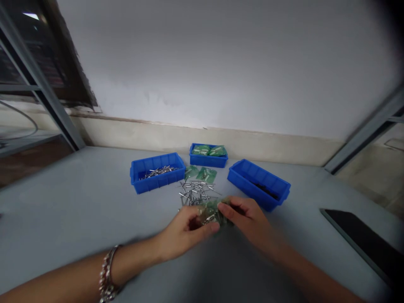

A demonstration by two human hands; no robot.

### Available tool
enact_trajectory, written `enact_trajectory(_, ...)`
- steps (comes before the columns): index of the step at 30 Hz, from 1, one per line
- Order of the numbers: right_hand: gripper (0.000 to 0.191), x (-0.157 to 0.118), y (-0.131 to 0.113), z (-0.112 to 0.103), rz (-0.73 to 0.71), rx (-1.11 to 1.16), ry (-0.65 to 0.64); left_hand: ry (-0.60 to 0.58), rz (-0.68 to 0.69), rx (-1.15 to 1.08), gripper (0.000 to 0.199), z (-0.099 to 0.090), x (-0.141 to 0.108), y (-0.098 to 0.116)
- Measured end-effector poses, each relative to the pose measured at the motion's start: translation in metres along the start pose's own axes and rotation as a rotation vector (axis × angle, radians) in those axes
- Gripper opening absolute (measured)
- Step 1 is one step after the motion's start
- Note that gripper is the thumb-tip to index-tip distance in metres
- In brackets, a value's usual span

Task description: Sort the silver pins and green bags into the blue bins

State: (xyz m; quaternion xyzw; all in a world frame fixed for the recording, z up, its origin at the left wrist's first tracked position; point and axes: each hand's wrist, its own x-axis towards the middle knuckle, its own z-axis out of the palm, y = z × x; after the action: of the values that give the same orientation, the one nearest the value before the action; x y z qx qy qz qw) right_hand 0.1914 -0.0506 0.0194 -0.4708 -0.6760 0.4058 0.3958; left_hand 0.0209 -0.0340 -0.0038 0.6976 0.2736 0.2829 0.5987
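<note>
Between my two hands is a clear green plastic bag (210, 211) with shiny metal pieces inside. My left hand (184, 233) grips its left side, thumb on top. My right hand (244, 216) pinches its right side between thumb and fingers. Just beyond the bag lies a loose pile of pop rivets (195, 191) on the table. Behind that pile rest two flat green bags, one of them a filled green bag (206, 174). Left of them, a blue bin (159, 179) holds more rivets. To the right, another blue bin (260, 191) holds small dark pieces.
A third blue bin (208, 160) with filled green bags stands at the back near the wall (221, 75). At the right of the grey table (94, 214) lies a dark flat tablet-like object (362, 240). Metal frame posts (360, 130) rise at both sides.
</note>
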Motion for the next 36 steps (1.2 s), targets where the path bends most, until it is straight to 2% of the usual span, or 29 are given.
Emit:
enact_trajectory(3, 0.034, 0.0000, 0.0007, 0.0002, 0.001, -0.004, 0.023, -0.009, 0.014, 0.063, 0.033, 0.0006, -0.0001, -0.0002)
enact_trajectory(7, 0.032, -0.0003, 0.0012, 0.0004, 0.010, -0.008, 0.030, 0.055, 0.070, 0.144, 0.031, 0.0010, -0.0003, 0.0046)
enact_trajectory(11, 0.028, -0.0005, 0.0015, -0.0003, 0.014, 0.011, -0.008, 0.104, 0.078, 0.107, 0.030, 0.0007, -0.0003, 0.0073)
enact_trajectory(19, 0.026, 0.0009, 0.0035, -0.0040, 0.071, 0.095, -0.097, 0.100, 0.050, 0.079, 0.032, -0.0017, -0.0001, 0.0051)
enact_trajectory(30, 0.023, 0.0016, 0.0025, -0.0033, 0.049, 0.136, -0.160, 0.087, 0.031, 0.068, 0.038, -0.0025, 0.0007, 0.0056)
enact_trajectory(33, 0.024, 0.0006, 0.0031, -0.0040, 0.018, 0.083, -0.128, 0.089, 0.017, 0.081, 0.039, -0.0026, -0.0004, 0.0063)
enact_trajectory(36, 0.027, -0.0018, 0.0024, -0.0066, -0.034, -0.069, 0.048, 0.075, -0.014, 0.078, 0.044, -0.0035, -0.0016, 0.0067)
